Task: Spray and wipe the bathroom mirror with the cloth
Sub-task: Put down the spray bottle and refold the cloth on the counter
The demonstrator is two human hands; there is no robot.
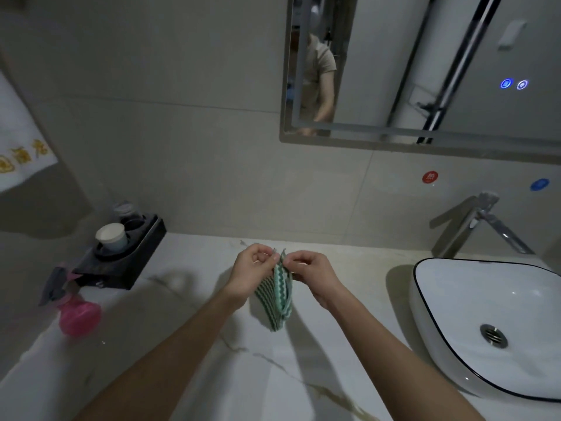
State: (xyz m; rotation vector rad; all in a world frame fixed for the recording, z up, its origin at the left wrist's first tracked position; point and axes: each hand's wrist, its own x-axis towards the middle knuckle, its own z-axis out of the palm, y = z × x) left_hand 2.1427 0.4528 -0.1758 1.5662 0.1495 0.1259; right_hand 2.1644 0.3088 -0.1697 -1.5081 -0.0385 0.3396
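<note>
A green and white striped cloth (277, 294) hangs folded above the marble counter (212, 344). My left hand (250, 270) pinches its top edge from the left, and my right hand (312, 271) pinches the same edge from the right. The bathroom mirror (440, 71) is on the wall at the upper right, above the basin. A pink spray bottle (76, 311) with a grey trigger head stands on the counter at the far left, apart from both hands.
A white basin (485, 323) with a dark rim sits at the right under a chrome tap (476, 226). A black tray (121, 253) holding a paper cup (110, 237) stands at the back left. A white towel (18, 141) hangs at the left edge.
</note>
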